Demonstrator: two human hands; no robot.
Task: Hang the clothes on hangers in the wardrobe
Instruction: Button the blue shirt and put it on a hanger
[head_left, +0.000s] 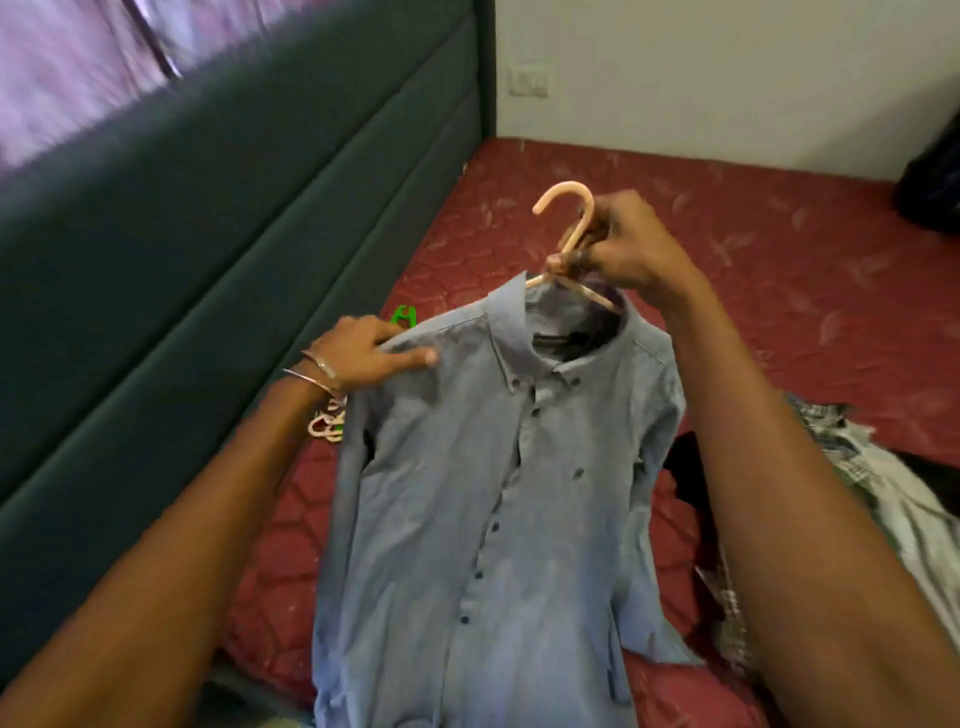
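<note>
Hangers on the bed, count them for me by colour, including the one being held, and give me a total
Peach hanger, gripped by the right hand, inside the blue shirt: 1
Green hanger, partly hidden behind the shirt's shoulder: 1
Pale hangers in a pile under the left wrist: cannot tell how many
Total clearly countable: 2

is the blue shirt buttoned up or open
Buttoned: the blue button-down shirt has its placket closed down the front, hanging on the peach plastic hanger.
</note>
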